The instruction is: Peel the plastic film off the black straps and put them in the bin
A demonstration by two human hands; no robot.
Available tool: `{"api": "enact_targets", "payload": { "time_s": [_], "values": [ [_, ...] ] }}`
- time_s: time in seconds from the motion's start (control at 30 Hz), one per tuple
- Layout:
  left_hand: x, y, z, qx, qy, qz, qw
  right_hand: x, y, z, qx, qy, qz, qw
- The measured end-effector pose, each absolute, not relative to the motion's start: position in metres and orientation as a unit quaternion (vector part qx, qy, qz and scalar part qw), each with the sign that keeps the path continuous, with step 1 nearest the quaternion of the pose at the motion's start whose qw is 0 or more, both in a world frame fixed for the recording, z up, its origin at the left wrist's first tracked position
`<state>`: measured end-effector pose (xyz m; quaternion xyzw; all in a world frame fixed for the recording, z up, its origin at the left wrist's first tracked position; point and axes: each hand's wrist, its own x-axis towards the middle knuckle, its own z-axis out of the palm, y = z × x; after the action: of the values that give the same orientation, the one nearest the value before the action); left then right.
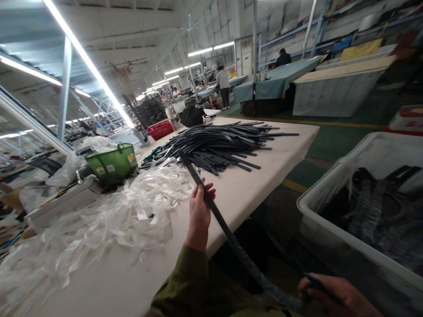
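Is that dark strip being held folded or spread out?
Spread out: the dark strip runs through the left hand and down toward the right hand in one gentle curve. The blurred lower end: cannot tell.

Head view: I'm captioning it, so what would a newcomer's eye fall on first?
Likely the heap of dark strips on the pale table, ahead of the left hand, which grips one long strip slanting down toward the right hand. Next comes the crumpled plastic across the table's left side, with a green bag beside it.

Cannot trace the dark strip (229, 232) clearly into the blurred right hand (342, 296), below the gripping left hand (199, 204), nor the whole edge-cut bin (360, 250) right of that grip.
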<state>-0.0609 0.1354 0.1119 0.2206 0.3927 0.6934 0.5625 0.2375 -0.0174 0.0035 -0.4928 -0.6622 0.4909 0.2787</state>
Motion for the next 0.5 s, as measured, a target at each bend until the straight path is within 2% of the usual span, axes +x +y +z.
{"api": "enact_targets", "payload": {
  "time_s": [0.13,0.23,0.37,0.5],
  "values": [
    [-0.029,0.085,0.083,0.375,0.411,0.554,0.619,0.214,0.016,0.043,-0.460,-0.627,0.481,0.404],
    [-0.016,0.051,0.058,0.447,0.410,0.439,0.662,0.209,0.046,0.068,-0.429,-0.614,0.473,0.465],
    [-0.018,0.031,0.041,0.492,0.398,0.352,0.689,0.207,0.067,0.087,-0.391,-0.619,0.484,0.479],
    [-0.019,0.031,0.049,0.557,0.406,0.324,0.648,0.199,0.065,0.095,-0.392,-0.633,0.463,0.480]
  ]
}}
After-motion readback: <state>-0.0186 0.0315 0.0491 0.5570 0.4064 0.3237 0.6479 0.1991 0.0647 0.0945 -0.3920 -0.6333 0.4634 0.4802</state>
